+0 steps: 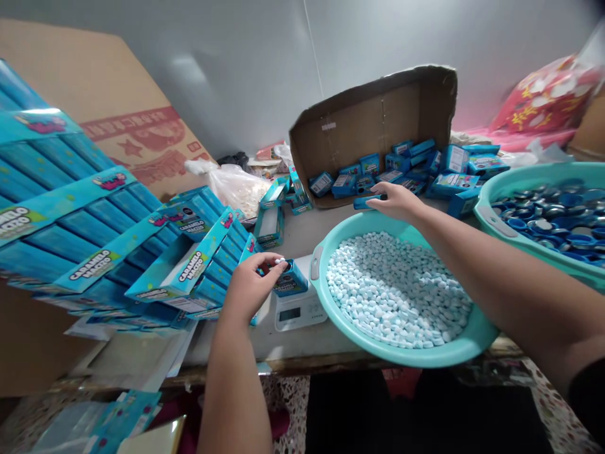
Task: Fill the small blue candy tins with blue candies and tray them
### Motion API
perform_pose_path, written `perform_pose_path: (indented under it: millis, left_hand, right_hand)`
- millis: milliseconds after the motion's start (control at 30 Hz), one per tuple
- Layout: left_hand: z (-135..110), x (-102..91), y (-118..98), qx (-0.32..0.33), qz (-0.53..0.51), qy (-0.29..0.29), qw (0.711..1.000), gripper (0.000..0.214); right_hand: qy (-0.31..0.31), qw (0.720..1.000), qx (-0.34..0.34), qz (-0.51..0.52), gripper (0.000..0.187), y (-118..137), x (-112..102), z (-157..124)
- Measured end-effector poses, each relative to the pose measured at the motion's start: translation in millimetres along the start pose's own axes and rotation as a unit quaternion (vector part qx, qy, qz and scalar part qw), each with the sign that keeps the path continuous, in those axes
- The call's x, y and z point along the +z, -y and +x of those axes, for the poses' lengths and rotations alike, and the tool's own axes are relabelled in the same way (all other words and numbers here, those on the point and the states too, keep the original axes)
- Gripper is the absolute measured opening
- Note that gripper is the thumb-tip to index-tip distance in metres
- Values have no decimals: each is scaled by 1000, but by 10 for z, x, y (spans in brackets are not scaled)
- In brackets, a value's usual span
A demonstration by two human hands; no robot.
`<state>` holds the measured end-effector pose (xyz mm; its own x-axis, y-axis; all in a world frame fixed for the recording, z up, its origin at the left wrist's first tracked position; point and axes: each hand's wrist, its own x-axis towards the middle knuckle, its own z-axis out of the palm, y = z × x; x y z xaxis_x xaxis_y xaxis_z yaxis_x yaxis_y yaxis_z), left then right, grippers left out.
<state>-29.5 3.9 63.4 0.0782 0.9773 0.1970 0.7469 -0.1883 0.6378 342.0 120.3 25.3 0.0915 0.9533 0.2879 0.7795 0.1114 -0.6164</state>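
You read "CARAMELO MACIZO" on the blue display cartons (pixel 97 265). Labels on the small box (pixel 290 280) and the cardboard sheet (pixel 142 145): illegible.

A small blue box (pixel 290 279) is stood on a white scale (pixel 300 310), slightly tilted. Small white candies (pixel 280 260) are pinched just above its top. A second blue box (pixel 366 202) is held lying flat, just beyond the teal basin (pixel 317 268).

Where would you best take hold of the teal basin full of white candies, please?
Probably by its rim, from opposite sides. The basin is wide, shallow and full of candies, so a one-sided grip might tip it. A grey handle sits on the rim beside the scale: the left hand could take that from the left, the right hand the opposite rim.
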Motion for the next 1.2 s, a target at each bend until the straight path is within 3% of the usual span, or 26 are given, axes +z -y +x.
perform_pose_path:
  millis: [267,500,700,767,900,967,1067,1200]
  left_hand:
    - [-20,23,-34,22,-3,-10,1000,31]
    - [12,55,-27,-7,-1,-7,1000,34]
    - [-29,55,-118,2,-11,-71,997,32]
    - [-89,135,-251,31,-16,-66,997,29]
    - [-244,484,-617,100,-10,26,995,23]
    - [-291,647,-750,123,0,48,991,34]
    - [-279,681,-741,139,-11,-21,990,47]
    - [-202,337,-357,54,-22,-190,980,42]
  right_hand:
    - [13,1000,6,-10,50,37,-29,-15]
    - [13,1000,1,-9,49,45,-35,-14]
    - [14,1000,2,-1,53,20,-18,10]
    - [18,1000,5,-2,54,28,-22,9]
    - [16,1000,5,-7,55,33,-25,-2]
    - [9,1000,1,-5,55,19,-21,-7]
    - [-6,1000,-5,-2,53,-6,-18,-10]
    - [-3,1000,-3,-1,53,-10,-20,-6]
